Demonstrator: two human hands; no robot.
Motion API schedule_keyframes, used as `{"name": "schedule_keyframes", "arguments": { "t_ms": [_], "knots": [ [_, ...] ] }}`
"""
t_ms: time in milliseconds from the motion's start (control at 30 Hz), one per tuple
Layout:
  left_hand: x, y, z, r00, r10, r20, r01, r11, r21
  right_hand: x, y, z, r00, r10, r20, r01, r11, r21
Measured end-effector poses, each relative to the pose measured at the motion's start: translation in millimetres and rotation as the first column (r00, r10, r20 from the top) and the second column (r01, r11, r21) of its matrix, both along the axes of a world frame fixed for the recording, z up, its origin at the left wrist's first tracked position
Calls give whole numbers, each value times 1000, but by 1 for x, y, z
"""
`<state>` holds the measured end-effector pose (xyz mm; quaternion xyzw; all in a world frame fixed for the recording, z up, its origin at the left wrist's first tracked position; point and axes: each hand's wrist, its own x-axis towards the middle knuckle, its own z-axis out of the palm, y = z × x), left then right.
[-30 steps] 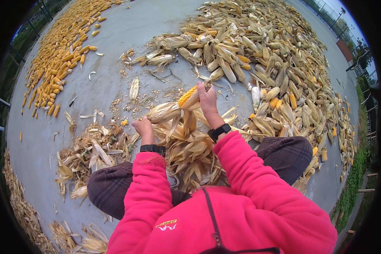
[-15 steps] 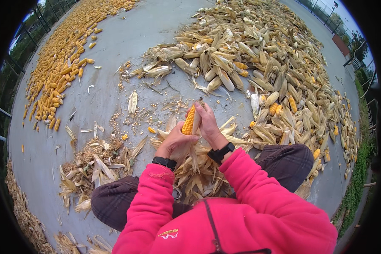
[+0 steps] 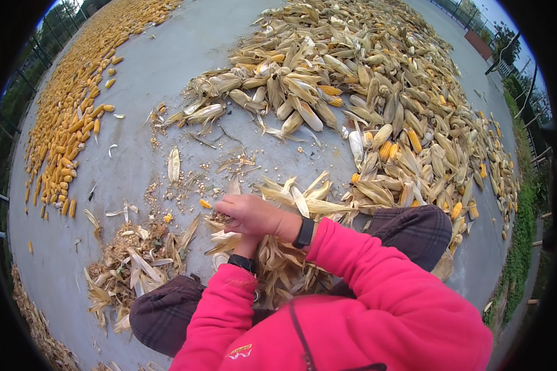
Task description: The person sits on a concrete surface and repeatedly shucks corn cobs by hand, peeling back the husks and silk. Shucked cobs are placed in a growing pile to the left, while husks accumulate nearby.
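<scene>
My right hand [image 3: 263, 213] lies across the top of my left hand [image 3: 246, 246], its fingers curled closed. From its fingertips sticks a brown, dry tuft of corn silk [image 3: 220, 217]. The left hand's fingers are hidden beneath the right, and no yellow cob shows between the two hands. Below and around my wrists, a heap of loose dry corn husks [image 3: 284, 272] lies between my bent legs. A small yellow piece of corn [image 3: 205, 203] is on the ground just left of the right fingertips.
A big pile of unhusked corn ears [image 3: 377, 93] spreads ahead and to the right. Far left lie many bare yellow cobs [image 3: 62, 142]. A heap of husk scraps [image 3: 133, 263] sits by my left knee. A single pale husk [image 3: 174, 164] and loose kernels [image 3: 195, 182] lie on the grey ground.
The yellow cob that both hands held is now out of sight. My right hand has come down and left, crossing over the left hand, which has dropped lower.
</scene>
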<state>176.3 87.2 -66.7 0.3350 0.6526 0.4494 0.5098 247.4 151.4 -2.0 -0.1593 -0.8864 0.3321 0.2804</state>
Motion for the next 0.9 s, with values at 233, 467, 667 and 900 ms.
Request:
{"name": "schedule_keyframes", "arguments": {
  "t_ms": [233,467,667,900],
  "knots": [
    [-5,3,-10,999,28,-37,-29,1000,-10,-2,40,-42,740,-620,-259,292,644,-707],
    [-58,9,-21,921,-186,-342,209,977,32,94,115,-101,637,-770,43,-110,-146,-983],
    [-38,29,-41,844,-215,491,177,976,125,58,76,-94,823,-524,-219,-290,-55,-956],
    [-29,22,-48,667,375,644,-376,915,-144,26,39,-99,749,-609,-263,-208,161,-965]
  ]
}}
